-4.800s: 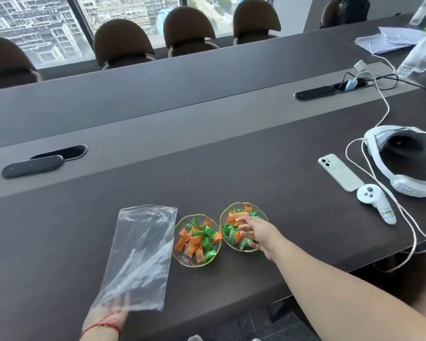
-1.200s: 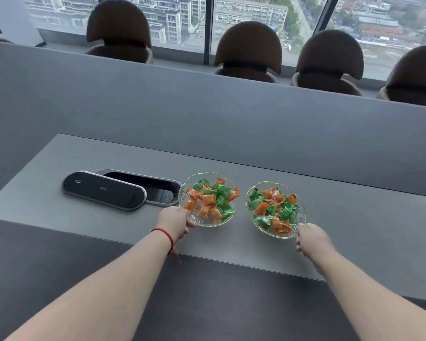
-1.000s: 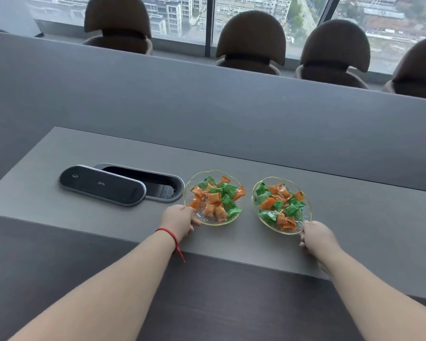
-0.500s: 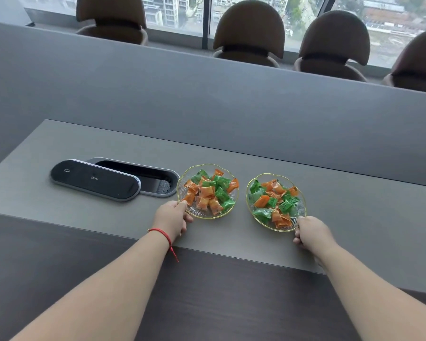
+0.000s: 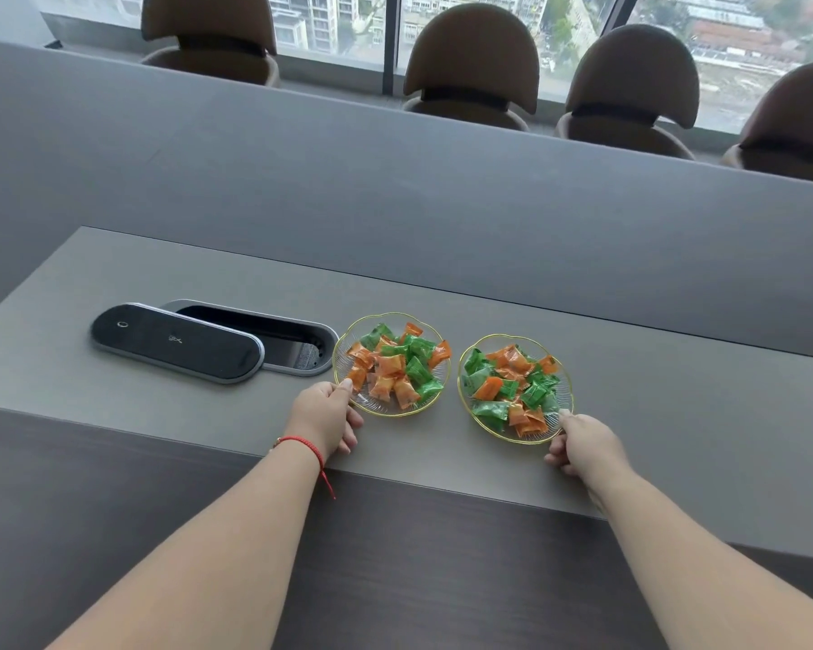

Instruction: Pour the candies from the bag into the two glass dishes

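My left fingers (image 5: 347, 386) pinch the near-left rim of the left dish (image 5: 392, 364), thumb on top of the gold edge, the rest curled under and partly hidden. My left hand (image 5: 322, 417) rests low on the grey strip (image 5: 677, 415), a red cord (image 5: 307, 445) at the wrist. My right fingers (image 5: 565, 415) meet the near-right rim of the right dish (image 5: 516, 388); they look pressed on the edge, but the hand (image 5: 583, 448) hides whether they truly pinch it or only touch it.

Both dishes stand flat on the strip, side by side, close but apart. Each holds a heap of orange and green candies (image 5: 397, 363). The left dish sits just beside the open cable hatch (image 5: 273, 337) and its slid-off cover (image 5: 174, 342). I see no bag anywhere.

I judge the pouring done: the sweets are split between the dishes, and this step is only setting them in place. The next move, as I read it, calls for easing both grips off without tipping a rim, since the candies are piled near the edges. I would lift the fingers straight away and keep the left dish from sliding toward the hatch.
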